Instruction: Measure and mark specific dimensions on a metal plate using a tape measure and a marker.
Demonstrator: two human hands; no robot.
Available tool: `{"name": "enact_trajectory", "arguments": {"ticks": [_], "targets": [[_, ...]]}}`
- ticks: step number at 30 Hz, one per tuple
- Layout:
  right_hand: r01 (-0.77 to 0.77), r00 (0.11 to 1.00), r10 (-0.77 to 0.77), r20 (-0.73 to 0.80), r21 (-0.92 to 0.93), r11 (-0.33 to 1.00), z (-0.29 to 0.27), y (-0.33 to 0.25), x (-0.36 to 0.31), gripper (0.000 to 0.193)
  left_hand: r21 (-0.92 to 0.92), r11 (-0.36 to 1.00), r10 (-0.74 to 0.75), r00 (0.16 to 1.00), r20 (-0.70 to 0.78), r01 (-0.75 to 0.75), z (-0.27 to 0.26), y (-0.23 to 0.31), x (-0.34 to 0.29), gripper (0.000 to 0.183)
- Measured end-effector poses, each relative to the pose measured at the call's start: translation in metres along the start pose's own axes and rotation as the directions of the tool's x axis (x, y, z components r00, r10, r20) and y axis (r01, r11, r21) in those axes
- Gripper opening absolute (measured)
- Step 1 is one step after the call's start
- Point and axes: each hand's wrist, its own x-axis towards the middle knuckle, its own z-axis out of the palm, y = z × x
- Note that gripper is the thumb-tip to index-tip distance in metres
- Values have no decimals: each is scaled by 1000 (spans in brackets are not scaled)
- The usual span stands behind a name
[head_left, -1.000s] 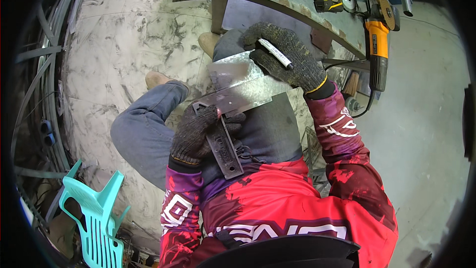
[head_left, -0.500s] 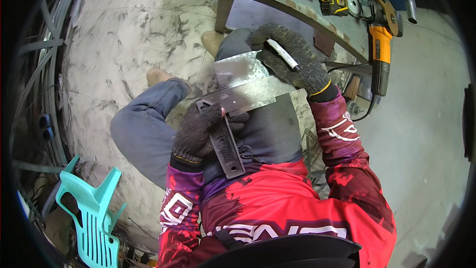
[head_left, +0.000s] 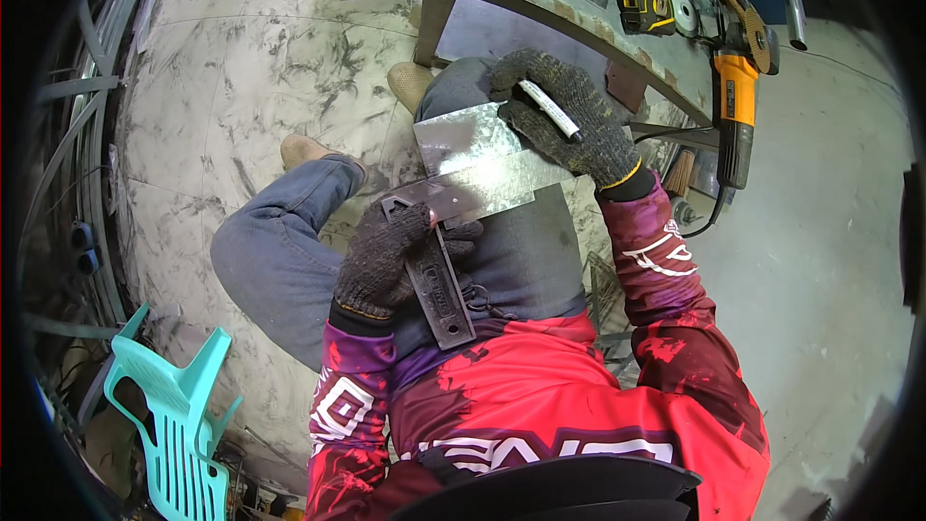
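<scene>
Gloved left hand (head_left: 381, 260) curled round the black handle of a square (head_left: 440, 294), blade lying across a shiny metal sheet (head_left: 461, 139) over the lap, while the gloved right hand (head_left: 569, 121), fingers bent, holds a white marker (head_left: 547, 107) at the sheet's right edge, near the tabletop (head_left: 690, 68).

You are in a metal workshop: at far right an angle grinder (head_left: 737, 96) and tape measure (head_left: 644, 10) crowd a worn bench (head_left: 675, 63); long bars (head_left: 77, 90) line the left.
</scene>
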Motion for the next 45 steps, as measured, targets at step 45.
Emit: {"name": "enact_trajectory", "arguments": {"ticks": [45], "targets": [[-438,898,405,173,244,865,-3,-15,9,26,-22,999,32,999,25,-32,1,-1,-1,37]]}}
